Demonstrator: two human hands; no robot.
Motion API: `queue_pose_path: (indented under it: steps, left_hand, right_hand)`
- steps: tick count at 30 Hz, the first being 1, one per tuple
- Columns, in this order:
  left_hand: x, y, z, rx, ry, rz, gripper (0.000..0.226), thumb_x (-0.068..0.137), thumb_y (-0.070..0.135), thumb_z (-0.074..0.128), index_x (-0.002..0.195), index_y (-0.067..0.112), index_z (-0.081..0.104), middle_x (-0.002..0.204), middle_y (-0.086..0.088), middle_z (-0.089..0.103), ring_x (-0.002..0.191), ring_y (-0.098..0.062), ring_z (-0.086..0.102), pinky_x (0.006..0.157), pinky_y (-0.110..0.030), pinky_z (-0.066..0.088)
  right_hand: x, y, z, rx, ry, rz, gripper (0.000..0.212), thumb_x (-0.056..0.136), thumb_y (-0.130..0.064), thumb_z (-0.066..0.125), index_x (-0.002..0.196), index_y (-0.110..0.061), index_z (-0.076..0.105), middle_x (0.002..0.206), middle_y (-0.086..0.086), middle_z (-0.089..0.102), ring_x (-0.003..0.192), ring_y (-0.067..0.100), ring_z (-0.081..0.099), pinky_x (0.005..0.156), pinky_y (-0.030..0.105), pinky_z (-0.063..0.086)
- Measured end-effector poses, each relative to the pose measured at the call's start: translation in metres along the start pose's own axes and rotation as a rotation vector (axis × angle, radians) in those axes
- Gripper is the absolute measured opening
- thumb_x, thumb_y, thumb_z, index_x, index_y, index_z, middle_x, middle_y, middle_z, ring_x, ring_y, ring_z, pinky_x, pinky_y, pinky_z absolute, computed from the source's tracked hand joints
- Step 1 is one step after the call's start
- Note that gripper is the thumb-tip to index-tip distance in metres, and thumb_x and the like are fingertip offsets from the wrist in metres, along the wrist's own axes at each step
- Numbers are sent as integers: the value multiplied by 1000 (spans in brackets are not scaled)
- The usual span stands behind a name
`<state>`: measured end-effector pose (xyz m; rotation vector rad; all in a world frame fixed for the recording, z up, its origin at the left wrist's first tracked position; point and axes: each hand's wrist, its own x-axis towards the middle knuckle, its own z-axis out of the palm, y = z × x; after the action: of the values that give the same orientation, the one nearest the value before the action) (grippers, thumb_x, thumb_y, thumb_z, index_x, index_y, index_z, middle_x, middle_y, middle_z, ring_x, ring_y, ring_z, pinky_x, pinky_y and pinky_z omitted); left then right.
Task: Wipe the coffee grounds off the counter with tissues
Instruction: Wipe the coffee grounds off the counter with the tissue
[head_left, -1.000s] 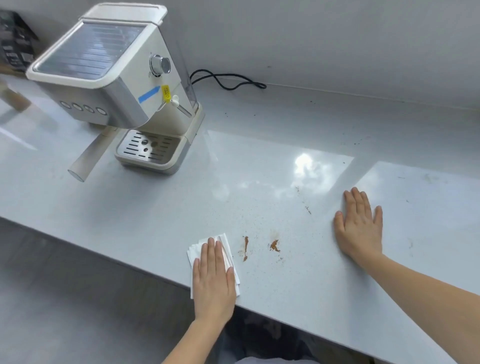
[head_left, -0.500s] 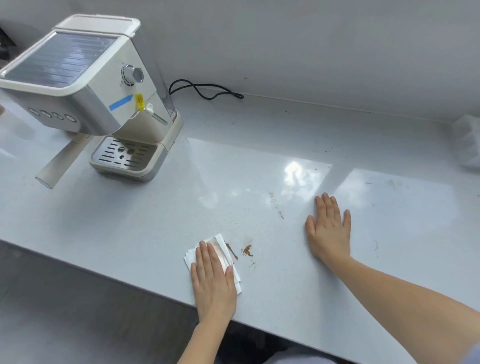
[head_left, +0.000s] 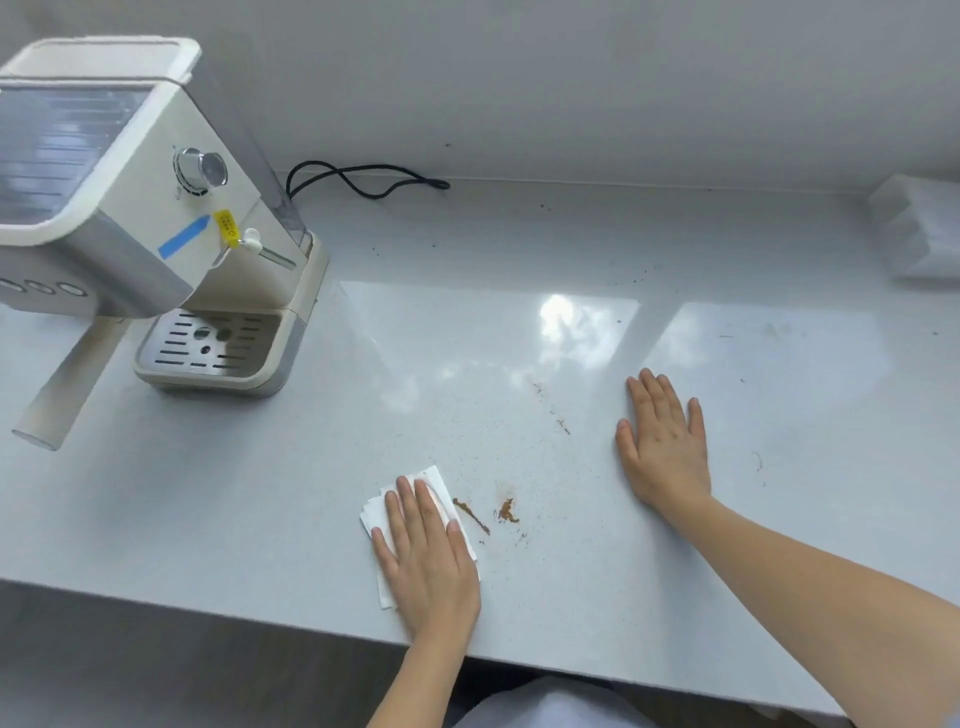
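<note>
The left hand (head_left: 426, 561) lies flat with its fingers stretched out, palm pressing a folded white tissue (head_left: 375, 519) down onto the worktop (head_left: 208, 509) close to its near edge; it grasps nothing, only pins the sheet under the palm, and the tissue's corners show past the fingertips and along the thumb side. The right hand (head_left: 665, 441) is likewise spread flat and empty, resting on bare worktop further from the near edge and well apart from the left, apparently as a brace. Between the two, just beside the tissue's right edge, sit the coffee grounds (head_left: 506, 512): a short brown streak nearly touching the tissue and a small clump a little further right, with fine specks scattered around them. A thinner trail of specks (head_left: 553, 410) runs up toward the middle of the worktop, and a few dark flecks lie toward the back edge near the wall. Judging by this, the wiping is barely under way: the main smears are still there, and the scattered specks remain too. At the left end of the worktop stands a cream espresso machine (head_left: 156, 218) with its drip tray facing forward, its black cord (head_left: 363, 179) looped along the back edge; a pale, blurred object sits at the far right corner, too indistinct to name.
</note>
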<state>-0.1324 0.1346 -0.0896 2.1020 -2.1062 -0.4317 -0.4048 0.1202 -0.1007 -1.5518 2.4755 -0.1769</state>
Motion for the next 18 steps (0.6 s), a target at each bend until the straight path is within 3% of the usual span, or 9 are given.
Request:
queue_pose_path:
  steps: [3, 9, 15, 18]
  left_hand:
    - [11, 10, 4, 53, -77, 153, 62, 94, 37, 6, 147, 7, 15, 156, -7, 10, 145, -24, 11, 115, -42, 2]
    - [22, 39, 6, 49, -159, 283, 60, 92, 32, 21, 144, 4, 30, 154, -11, 26, 143, -24, 21, 113, -42, 7]
    - [26, 24, 3, 13, -226, 388, 62, 90, 35, 2, 148, 14, 2, 156, 2, -8, 144, -16, -11, 116, -37, -8]
    - [28, -4, -6, 63, -243, 425, 61, 89, 36, -1, 147, 19, -7, 156, 4, -13, 143, -15, -17, 117, -37, -9]
  right_hand:
    - [1, -2, 1, -2, 6, 6, 58, 96, -34, 26, 152, -22, 13, 161, -5, 7, 147, 10, 0, 120, 42, -3]
    - [2, -1, 0, 3, 14, 20, 58, 96, -33, 30, 151, -23, 16, 161, -7, 9, 147, 8, 1, 120, 40, -4]
    - [1, -3, -2, 68, 44, 18, 56, 96, -29, 36, 150, -23, 22, 160, -6, 14, 147, 8, 5, 120, 40, -2]
    - [0, -3, -3, 83, 61, 25, 54, 97, -27, 37, 149, -23, 24, 159, -6, 16, 147, 8, 6, 120, 40, -1]
